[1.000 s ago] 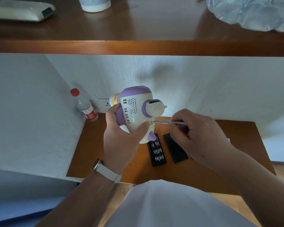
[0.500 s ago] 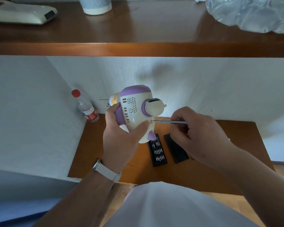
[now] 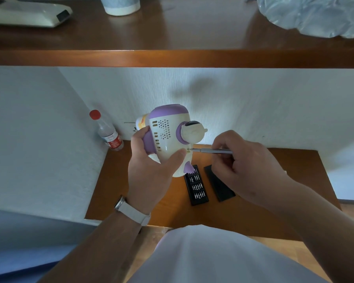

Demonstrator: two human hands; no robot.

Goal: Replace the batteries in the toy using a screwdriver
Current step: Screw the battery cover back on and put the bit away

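1. The white-and-purple toy (image 3: 168, 137) is held up in the air above the lower wooden shelf (image 3: 143, 205), its vented back turned toward the camera.
2. The left hand (image 3: 151, 172) grips the toy from below, fingers wrapped round its left side and the thumb pressed on the shell beside a small screw hole.
3. The right hand (image 3: 245, 166) pinches a slim grey screwdriver (image 3: 213, 151), lying nearly level, its tip in that hole.
4. Beneath the toy lie an open black bit case (image 3: 196, 185) and, just beside it, its black lid (image 3: 220, 184).
5. A red-capped plastic bottle (image 3: 107, 132) stands in the shelf's left corner.
6. A white watch strap (image 3: 134, 213) circles the left wrist.
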